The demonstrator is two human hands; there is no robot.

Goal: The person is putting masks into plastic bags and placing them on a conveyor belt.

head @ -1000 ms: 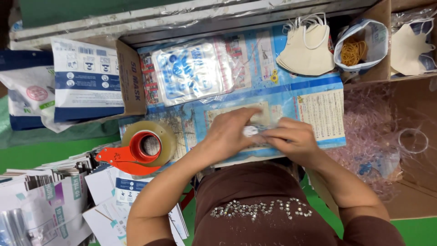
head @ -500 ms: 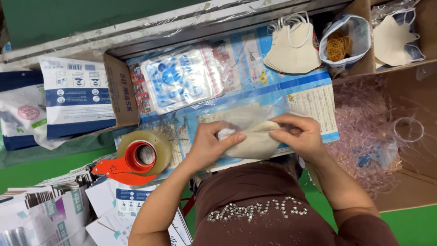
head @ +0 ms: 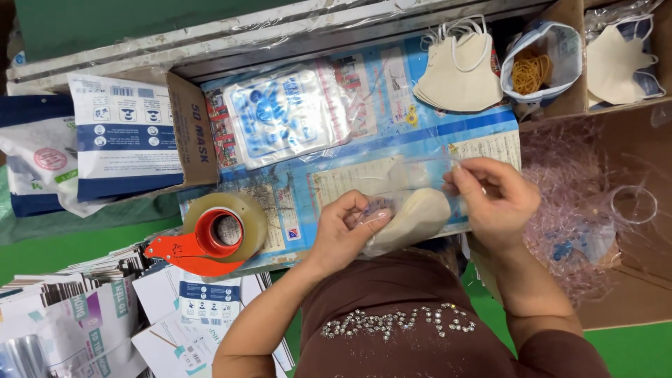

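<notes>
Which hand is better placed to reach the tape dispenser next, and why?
Probably the left hand. It grips the bagged beige mask on the side towards the red tape dispenser, with only bare work surface between them. The right hand pinches the clear bag's far end and would have to cross over.

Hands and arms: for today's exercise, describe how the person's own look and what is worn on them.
The left hand and right hand are bare: no gloves, and no rings or watch that show. Both forearms are uncovered. Short dark brown sleeves belong to a top with a rhinestone pattern across the chest.
</notes>
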